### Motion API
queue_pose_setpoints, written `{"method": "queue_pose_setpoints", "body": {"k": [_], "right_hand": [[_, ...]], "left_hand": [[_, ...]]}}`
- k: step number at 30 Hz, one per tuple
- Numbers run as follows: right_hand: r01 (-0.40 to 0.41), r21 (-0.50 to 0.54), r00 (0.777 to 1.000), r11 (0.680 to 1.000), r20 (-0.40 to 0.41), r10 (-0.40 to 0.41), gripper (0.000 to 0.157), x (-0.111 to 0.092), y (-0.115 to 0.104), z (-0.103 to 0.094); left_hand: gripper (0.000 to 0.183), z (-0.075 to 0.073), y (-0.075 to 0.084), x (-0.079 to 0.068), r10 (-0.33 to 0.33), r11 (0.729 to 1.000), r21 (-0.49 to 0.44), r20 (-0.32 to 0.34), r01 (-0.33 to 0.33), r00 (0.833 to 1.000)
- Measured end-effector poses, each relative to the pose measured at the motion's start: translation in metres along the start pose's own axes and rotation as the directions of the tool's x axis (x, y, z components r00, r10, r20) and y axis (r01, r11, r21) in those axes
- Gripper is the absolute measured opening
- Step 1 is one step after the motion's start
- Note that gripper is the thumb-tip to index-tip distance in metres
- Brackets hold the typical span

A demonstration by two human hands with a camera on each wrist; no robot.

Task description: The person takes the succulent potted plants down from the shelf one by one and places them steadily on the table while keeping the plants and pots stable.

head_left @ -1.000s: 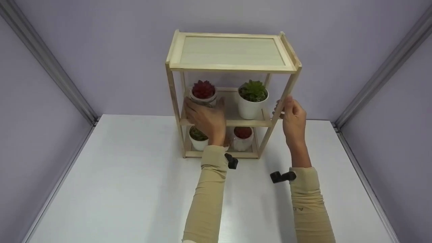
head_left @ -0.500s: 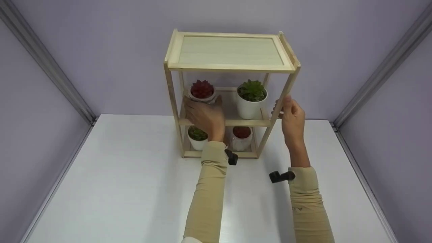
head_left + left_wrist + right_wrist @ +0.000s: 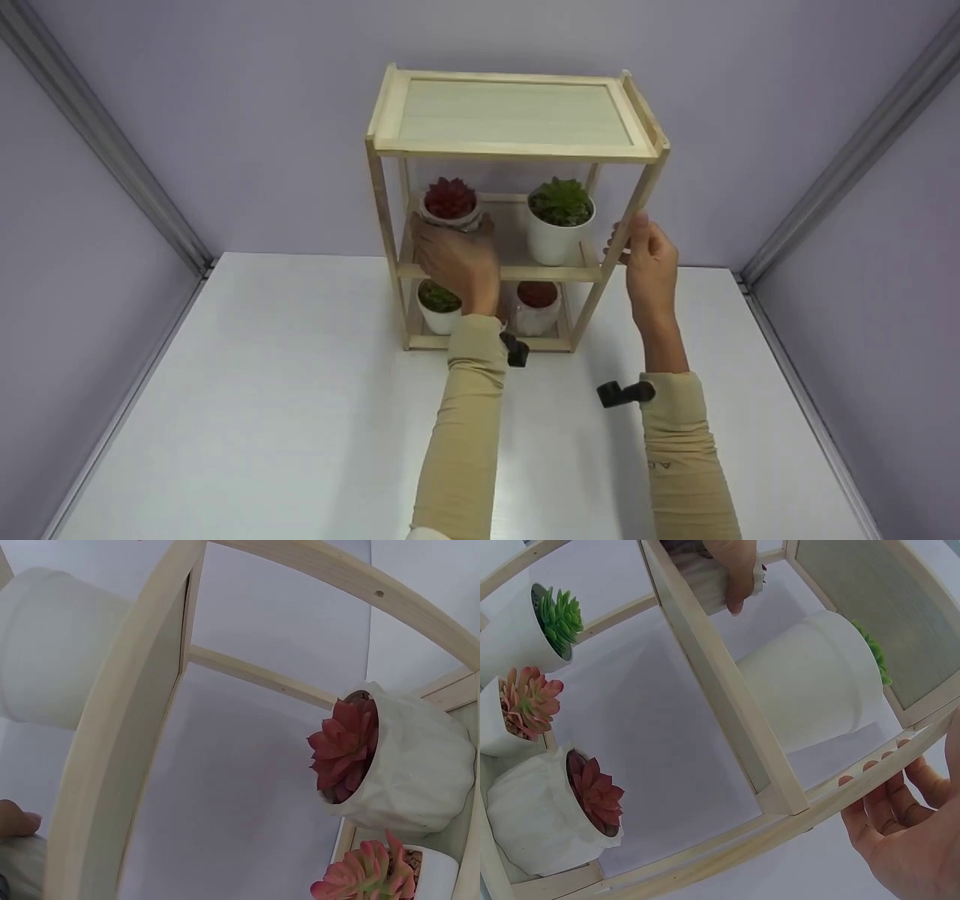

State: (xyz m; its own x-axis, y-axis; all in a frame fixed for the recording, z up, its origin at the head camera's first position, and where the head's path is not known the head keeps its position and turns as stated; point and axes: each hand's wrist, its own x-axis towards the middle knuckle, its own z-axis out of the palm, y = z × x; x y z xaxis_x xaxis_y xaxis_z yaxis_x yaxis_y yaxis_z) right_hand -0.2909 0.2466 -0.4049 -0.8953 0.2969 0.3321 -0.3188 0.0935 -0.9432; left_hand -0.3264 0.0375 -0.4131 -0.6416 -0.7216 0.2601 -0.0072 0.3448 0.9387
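My left hand [image 3: 457, 259] reaches into the middle tier of a light wooden shelf rack [image 3: 517, 112]. It holds a patterned whitish pot with a red succulent [image 3: 451, 199] at that tier's left side. Much of this pot is hidden behind the hand in the head view; the right wrist view shows the grey-white pot [image 3: 705, 585] under the thumb. Outside the rack, my right hand [image 3: 652, 262] grips the right front post, its fingertips [image 3: 845, 781] curled behind the wood. Between both hands, a white pot with a green succulent [image 3: 559, 221] stands upright on the middle tier.
On the bottom tier are a small green succulent [image 3: 439, 296], a faceted white pot with a red succulent [image 3: 547, 817] and a square pot with a pink-tipped succulent [image 3: 525, 709]. The rack stands on a white table [image 3: 285, 390] near the rear wall [image 3: 225, 112].
My left forearm has shifted slightly forward since the first frame, with the hand still at the red succulent's pot. The right hand keeps its grip on the post.
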Motion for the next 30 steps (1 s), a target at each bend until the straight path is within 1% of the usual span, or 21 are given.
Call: {"method": "queue_pose_setpoints", "body": {"k": [4,9,15,22,24,26,30], "right_hand": [[0.005,0.002,1.000,1.000,0.000,-0.005,0.045,0.0001,0.0010,-0.0004],[0.011,-0.002,1.000,1.000,0.004,-0.011,0.046,0.0009,0.0010,0.0002],[0.009,0.007,1.000,1.000,0.005,-0.009,0.043,0.0007,0.0013,-0.0002],[0.008,-0.004,1.000,1.000,0.001,-0.008,0.058,0.0010,0.0009,-0.0006],[0.005,-0.002,1.000,1.000,0.001,-0.005,0.056,0.0013,0.0011,-0.0007],[0.003,0.002,1.000,1.000,0.002,-0.003,0.050,0.0015,0.0015,-0.0008],[0.002,0.006,1.000,1.000,0.004,-0.002,0.046,0.0015,0.0012,-0.0003]], "left_hand": [[0.101,-0.0005,-0.0018,0.0005,0.018,1.000,-0.004,-0.016,-0.018,1.000],[0.099,-0.0021,-0.0034,0.0027,0.037,0.999,-0.004,-0.024,-0.037,0.999],[0.100,-0.0034,-0.0049,0.0042,0.048,0.999,-0.008,-0.028,-0.048,0.998],[0.101,-0.0041,-0.0062,0.0041,0.051,0.999,0.002,-0.018,-0.051,0.999],[0.100,-0.0046,-0.0066,0.0040,0.058,0.998,-0.006,-0.018,-0.058,0.998],[0.100,-0.0050,-0.0070,0.0040,0.066,0.998,-0.010,-0.021,-0.066,0.998],[0.098,-0.0063,-0.0061,0.0048,0.077,0.997,-0.015,-0.019,-0.077,0.997]]}}
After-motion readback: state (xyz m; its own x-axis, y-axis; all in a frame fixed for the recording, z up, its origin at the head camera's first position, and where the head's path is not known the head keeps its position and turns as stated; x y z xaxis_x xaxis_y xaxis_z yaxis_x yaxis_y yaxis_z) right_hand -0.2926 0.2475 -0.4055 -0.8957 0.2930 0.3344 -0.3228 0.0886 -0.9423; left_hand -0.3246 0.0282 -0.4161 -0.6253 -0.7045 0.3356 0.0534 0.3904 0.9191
